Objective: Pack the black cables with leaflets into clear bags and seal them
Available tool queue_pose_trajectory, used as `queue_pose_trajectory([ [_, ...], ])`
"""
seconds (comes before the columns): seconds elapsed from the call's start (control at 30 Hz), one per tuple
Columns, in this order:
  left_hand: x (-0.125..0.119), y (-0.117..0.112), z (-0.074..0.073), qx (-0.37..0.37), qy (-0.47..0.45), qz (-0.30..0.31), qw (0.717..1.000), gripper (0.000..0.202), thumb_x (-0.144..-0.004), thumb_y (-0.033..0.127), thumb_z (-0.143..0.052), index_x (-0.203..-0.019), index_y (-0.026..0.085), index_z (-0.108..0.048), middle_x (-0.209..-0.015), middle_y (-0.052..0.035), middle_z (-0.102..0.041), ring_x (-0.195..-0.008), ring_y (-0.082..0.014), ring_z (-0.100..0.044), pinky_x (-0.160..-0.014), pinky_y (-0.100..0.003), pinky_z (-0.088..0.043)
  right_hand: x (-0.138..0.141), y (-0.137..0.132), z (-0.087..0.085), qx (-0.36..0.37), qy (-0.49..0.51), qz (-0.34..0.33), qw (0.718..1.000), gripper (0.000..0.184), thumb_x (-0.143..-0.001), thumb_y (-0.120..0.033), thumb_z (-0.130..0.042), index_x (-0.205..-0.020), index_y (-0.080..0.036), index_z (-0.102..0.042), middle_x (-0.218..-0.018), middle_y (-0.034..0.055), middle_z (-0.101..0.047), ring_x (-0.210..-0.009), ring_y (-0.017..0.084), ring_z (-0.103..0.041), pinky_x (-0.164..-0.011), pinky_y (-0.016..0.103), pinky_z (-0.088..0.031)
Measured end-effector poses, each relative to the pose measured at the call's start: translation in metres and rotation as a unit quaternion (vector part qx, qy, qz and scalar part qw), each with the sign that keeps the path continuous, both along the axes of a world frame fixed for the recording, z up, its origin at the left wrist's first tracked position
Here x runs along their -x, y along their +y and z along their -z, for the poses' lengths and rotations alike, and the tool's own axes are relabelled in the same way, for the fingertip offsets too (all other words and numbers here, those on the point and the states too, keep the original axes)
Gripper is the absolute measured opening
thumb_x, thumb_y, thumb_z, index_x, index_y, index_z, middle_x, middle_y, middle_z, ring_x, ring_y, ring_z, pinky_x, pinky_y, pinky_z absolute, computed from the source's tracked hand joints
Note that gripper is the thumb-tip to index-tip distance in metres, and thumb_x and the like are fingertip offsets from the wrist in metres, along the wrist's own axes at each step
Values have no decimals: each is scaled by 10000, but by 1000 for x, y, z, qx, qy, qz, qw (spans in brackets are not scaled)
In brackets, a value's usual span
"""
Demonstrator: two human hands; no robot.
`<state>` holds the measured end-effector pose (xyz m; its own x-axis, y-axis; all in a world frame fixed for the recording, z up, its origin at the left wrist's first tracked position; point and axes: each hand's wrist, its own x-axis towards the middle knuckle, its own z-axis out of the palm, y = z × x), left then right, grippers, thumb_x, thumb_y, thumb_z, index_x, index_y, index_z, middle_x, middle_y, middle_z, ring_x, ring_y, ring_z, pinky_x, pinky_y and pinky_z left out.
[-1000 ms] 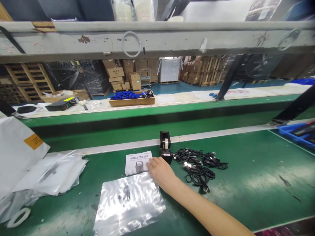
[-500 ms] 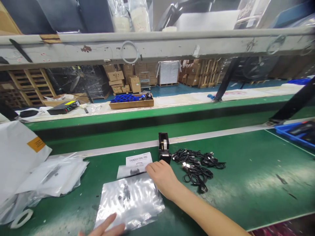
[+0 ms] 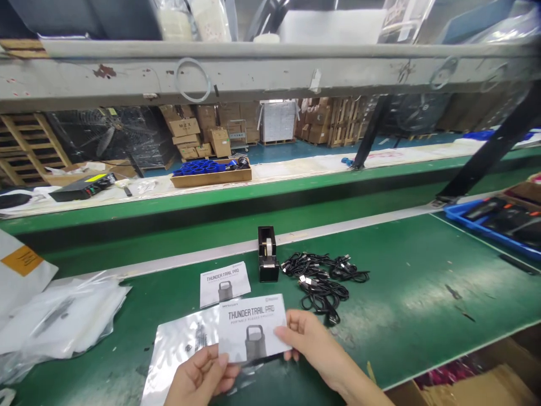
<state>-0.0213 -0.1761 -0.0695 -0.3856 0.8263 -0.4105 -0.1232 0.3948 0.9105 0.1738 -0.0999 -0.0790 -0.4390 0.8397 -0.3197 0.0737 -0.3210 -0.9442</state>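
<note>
Both hands grip a printed booklet [image 3: 236, 335] with "THUNDERTRAIL PRO" and a picture of a speaker on its cover. My left hand [image 3: 205, 375] pinches its lower left corner, thumb on top. At the right edge my right hand [image 3: 306, 338] holds it, thumb over the front. Beneath, partly covered, lies a silvery plastic bag [image 3: 169, 349] on the green bench. A second matching booklet [image 3: 224, 283] rests flat just behind. Beyond my right hand are several bundled black cables [image 3: 325, 287].
A black tape dispenser [image 3: 267, 256] stands behind the booklets. Clear plastic bags [image 3: 80, 316] are stacked on the left. To the right sits a blue tray [image 3: 494, 225] of dark items. A cardboard box [image 3: 211, 179] with blue rings is on the raised ledge, under an overhead shelf beam.
My right hand has lifted a booklet off the pile and brought it nearer. My left hand has come up from the bag and taken its left corner. The view has shifted right.
</note>
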Motion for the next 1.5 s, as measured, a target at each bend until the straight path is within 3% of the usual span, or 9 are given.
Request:
queue_pose_trajectory([
  [0.07,0,5,-1,-26,138,18,990,430,-610,576,-597,-810,195,-612,-586,5,-606,-571,-172,-576,-527,-278,-448,-8,6,-3,-1,-18,15,1000,314,-691,-443,-597,-711,-135,-534,-570,-26,-552,-470,78,-493,-434,183,-331],
  [0.17,-1,15,-2,-25,360,72,930,324,-706,544,-495,-706,226,-561,-663,10,-527,-612,-175,-519,-600,-312,-403,-20,11,0,-31,-70,51,996,347,-723,-478,-534,-604,-157,-474,-504,-45,-498,-434,69,-452,-431,185,-331],
  [0.23,-6,20,0,-1,439,104,892,285,-714,505,-498,-652,230,-534,-734,-4,-533,-715,-205,-537,-645,-331,-395,-26,11,6,-49,-114,40,991,360,-758,-469,-480,-569,-164,-455,-472,-55,-440,-402,65,-409,-398,185,-313],
  [0.33,-15,24,3,39,491,112,863,220,-705,447,-525,-644,237,-539,-781,-11,-559,-805,-228,-552,-620,-315,-395,-35,8,12,-75,-143,13,987,280,-768,-411,-476,-635,-166,-508,-509,-59,-407,-413,74,-408,-361,181,-314],
  [0.6,-15,23,4,44,471,129,872,286,-763,469,-433,-630,261,-578,-764,10,-587,-764,-199,-567,-604,-279,-390,-44,2,-3,-17,-86,52,995,264,-725,-442,-530,-709,-180,-500,-537,-62,-434,-446,77,-437,-380,175,-343],
  [0.87,-10,22,9,16,462,160,872,330,-811,434,-349,-706,247,-600,-789,-7,-576,-720,-191,-555,-631,-292,-400,-26,-5,8,-6,-30,105,994,296,-721,-456,-540,-759,-166,-490,-553,-58,-469,-426,61,-422,-365,160,-337],
  [1.03,-13,19,6,-3,471,150,869,298,-810,413,-366,-707,254,-595,-782,3,-582,-729,-184,-555,-628,-273,-408,-9,-10,14,-40,-21,131,990,276,-745,-441,-519,-774,-168,-484,-547,-61,-454,-438,74,-455,-373,168,-372],
  [1.3,-16,17,7,10,458,141,878,243,-762,444,-421,-706,273,-584,-732,16,-580,-643,-171,-514,-589,-264,-377,-16,-20,10,-66,-114,74,989,204,-787,-355,-458,-714,-168,-488,-535,-63,-412,-448,83,-474,-373,169,-392],
  [1.5,-16,17,8,15,443,154,883,252,-749,473,-425,-714,275,-575,-708,26,-565,-632,-168,-489,-603,-282,-384,-23,-16,4,-53,-124,7,991,244,-811,-363,-418,-707,-156,-498,-509,-56,-440,-415,78,-470,-364,164,-367],
])
